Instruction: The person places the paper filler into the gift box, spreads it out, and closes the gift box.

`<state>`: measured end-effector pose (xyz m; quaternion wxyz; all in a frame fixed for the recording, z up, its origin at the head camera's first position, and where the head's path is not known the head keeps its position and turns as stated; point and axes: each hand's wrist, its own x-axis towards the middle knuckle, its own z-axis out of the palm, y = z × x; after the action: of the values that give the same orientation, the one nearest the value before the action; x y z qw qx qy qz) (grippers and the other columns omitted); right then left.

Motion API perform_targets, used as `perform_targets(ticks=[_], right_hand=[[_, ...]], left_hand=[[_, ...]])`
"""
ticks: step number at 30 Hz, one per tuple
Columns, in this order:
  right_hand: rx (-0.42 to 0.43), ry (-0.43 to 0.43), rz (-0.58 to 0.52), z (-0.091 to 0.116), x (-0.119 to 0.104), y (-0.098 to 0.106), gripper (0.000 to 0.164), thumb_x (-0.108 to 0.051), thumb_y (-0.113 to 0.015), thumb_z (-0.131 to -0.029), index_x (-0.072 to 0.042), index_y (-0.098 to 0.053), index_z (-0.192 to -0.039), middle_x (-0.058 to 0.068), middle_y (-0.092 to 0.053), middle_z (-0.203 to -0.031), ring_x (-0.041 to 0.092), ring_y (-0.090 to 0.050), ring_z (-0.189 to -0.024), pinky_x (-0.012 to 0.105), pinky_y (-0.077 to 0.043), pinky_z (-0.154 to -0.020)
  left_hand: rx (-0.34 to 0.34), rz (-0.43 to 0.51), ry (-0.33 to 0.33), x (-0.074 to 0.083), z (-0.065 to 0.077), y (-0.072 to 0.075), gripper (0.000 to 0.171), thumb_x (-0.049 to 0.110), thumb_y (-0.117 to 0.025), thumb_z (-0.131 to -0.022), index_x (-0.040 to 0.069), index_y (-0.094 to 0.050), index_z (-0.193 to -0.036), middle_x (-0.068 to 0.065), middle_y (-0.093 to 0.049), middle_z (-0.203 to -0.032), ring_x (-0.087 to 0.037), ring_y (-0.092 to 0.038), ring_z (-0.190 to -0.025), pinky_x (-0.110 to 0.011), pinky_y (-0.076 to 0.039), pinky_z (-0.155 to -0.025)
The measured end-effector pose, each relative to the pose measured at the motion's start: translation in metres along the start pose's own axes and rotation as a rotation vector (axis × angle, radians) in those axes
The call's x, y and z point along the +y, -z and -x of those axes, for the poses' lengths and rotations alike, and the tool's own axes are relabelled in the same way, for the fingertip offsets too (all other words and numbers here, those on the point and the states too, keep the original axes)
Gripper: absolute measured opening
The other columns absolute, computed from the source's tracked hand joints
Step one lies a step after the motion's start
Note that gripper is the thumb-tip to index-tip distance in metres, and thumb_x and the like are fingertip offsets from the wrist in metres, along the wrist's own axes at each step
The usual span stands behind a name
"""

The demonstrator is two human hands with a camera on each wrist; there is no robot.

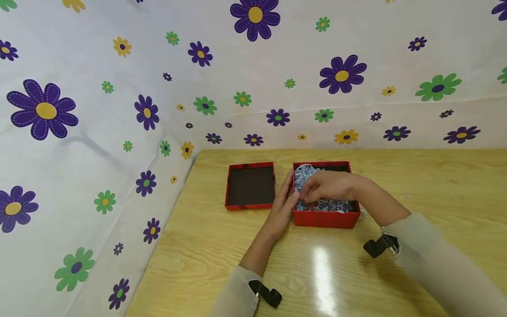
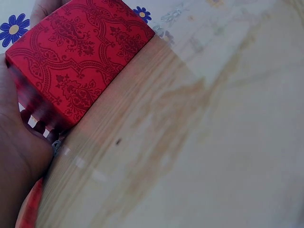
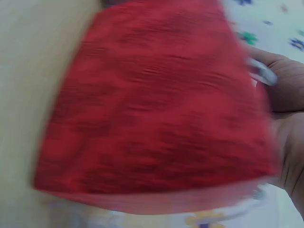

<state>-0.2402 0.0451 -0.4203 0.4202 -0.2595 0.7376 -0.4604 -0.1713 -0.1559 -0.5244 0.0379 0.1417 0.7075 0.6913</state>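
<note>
A red box [image 1: 326, 219] with a dark patterned surface stands on the table, filled with pale blue shredded paper [image 1: 332, 205]. My left hand [image 1: 278, 211] holds the box's left side, fingers along the outer wall and thumb at the rim. In the left wrist view, this hand [image 2: 21, 147] is beside the box's patterned wall [image 2: 80, 57]. Reaching over the right side, my right hand [image 1: 330, 185] has its fingers curled down into the shredded paper and pinches some of it. In the right wrist view, a pale bit shows at the right hand [image 3: 285, 95], behind the blurred red wall [image 3: 156, 104].
A red-rimmed lid [image 1: 250, 186] with a dark inside lies open side up left of the box. Clear scraps [image 1: 365, 215] lie by the box's right side. Flower-patterned sheeting [image 1: 253, 88] borders the wooden table [image 1: 198, 255] at the back and left.
</note>
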Motion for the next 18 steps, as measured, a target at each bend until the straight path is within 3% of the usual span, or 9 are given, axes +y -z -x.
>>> perform_targets(ticks=[6,11,15,18], right_hand=[[0.077,0.040,-0.175,0.011,-0.019,0.023,0.030,-0.004,-0.059,-0.107,0.015,-0.058,-0.130,0.024,-0.068,-0.119,0.034,-0.069,-0.108,0.043,-0.058,-0.101],[0.176,0.036,-0.220,0.000,-0.011,0.020,0.043,-0.004,-0.058,-0.106,0.016,-0.048,-0.143,0.032,-0.056,-0.142,0.039,-0.060,-0.129,0.049,-0.047,-0.114],[0.171,-0.015,-0.218,-0.006,-0.001,0.013,0.051,-0.006,-0.057,-0.107,0.017,-0.042,-0.150,0.033,-0.040,-0.158,0.043,-0.043,-0.146,0.053,-0.034,-0.122],[0.166,-0.015,-0.215,-0.003,0.003,0.013,0.052,-0.007,-0.056,-0.107,0.017,-0.040,-0.151,0.033,-0.037,-0.160,0.043,-0.040,-0.148,0.053,-0.032,-0.123]], left_hand=[[-0.012,-0.003,0.000,0.000,-0.002,-0.001,0.065,0.034,-0.044,-0.112,0.042,-0.014,-0.170,0.018,-0.014,-0.174,-0.011,-0.018,-0.160,-0.045,-0.022,-0.129],[-0.009,-0.025,0.005,-0.001,0.000,0.000,0.066,0.032,-0.043,-0.112,0.039,-0.012,-0.170,0.020,-0.013,-0.174,-0.009,-0.014,-0.161,-0.043,-0.016,-0.130],[-0.014,-0.002,0.000,0.000,0.001,0.000,0.067,0.026,-0.042,-0.113,0.035,-0.011,-0.171,0.015,-0.011,-0.176,-0.013,-0.012,-0.162,-0.046,-0.016,-0.130],[-0.013,0.007,-0.013,0.000,0.000,-0.001,0.066,0.025,-0.042,-0.113,0.035,-0.012,-0.171,0.015,-0.012,-0.175,-0.013,-0.013,-0.162,-0.045,-0.016,-0.130]])
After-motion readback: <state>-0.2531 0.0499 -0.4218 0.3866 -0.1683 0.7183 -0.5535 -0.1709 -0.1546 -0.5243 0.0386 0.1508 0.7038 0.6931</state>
